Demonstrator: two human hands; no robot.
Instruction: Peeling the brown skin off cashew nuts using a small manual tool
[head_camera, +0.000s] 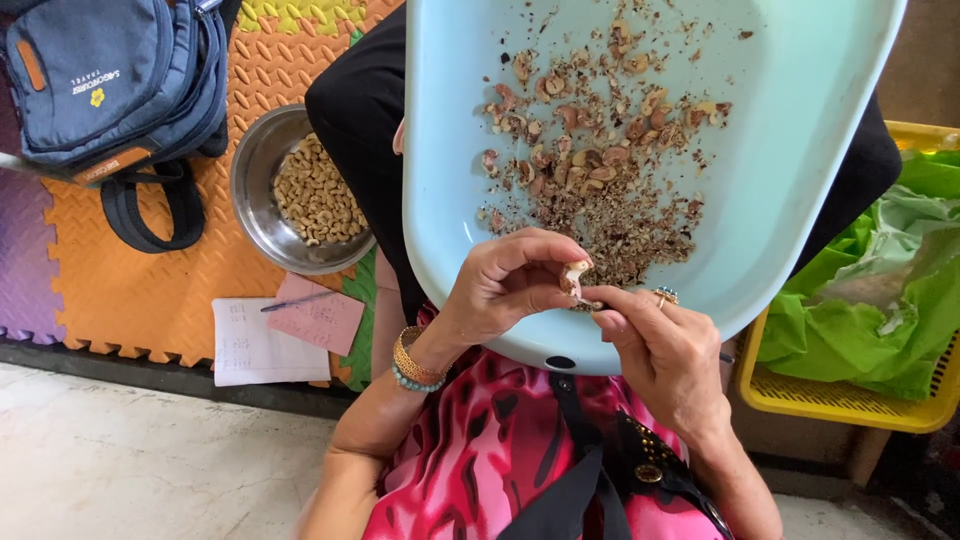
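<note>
Over the lap, both forearms are angling inward. Left hand (500, 285) is curling its fingers around a pale cashew nut (573, 275); right hand (665, 355) is pinching a thin metal pick (588, 302) against it. Beyond, the light-blue plastic tray (800, 170) is carrying brown nut husks (600, 190).

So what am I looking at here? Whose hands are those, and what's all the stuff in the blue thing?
The camera sits on a person's head and looks down, so these are that person's own two hands. The left hand pinches a pale nut. The right hand holds a thin tool against it; the tool is too small to tell more. Both work over a light blue tray on the lap, full of nuts and brown skin crumbs. On the orange mat sit a metal bowl of pale nuts, a blue bag and papers. A yellow basket with green cloth stands at the right.
</note>
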